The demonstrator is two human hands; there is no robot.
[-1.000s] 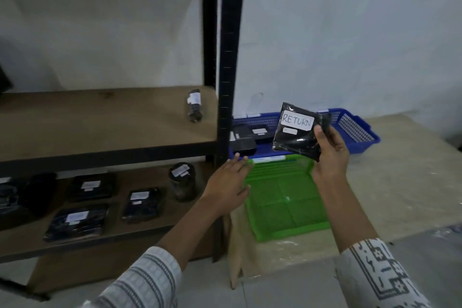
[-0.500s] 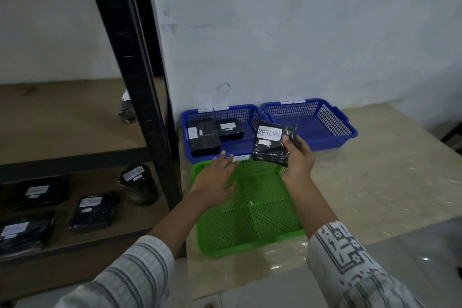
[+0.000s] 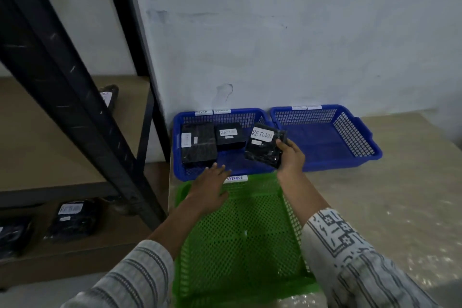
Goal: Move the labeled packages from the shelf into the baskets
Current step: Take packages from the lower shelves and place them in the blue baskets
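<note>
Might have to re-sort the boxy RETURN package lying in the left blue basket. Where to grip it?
Probably take the boxy RETURN package by its near edge, from above and in front: it lies flat, label up, the larger black package close on its left, the basket wall behind, bare floor in front.

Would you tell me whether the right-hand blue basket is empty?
Empty: the right-hand blue basket shows only its bare mesh floor inside.

Two blue baskets (image 3: 176,137) (image 3: 325,147), one green basket (image 3: 250,245), six visible black packages (image 3: 265,150), two hands (image 3: 212,184) (image 3: 291,157).
</note>
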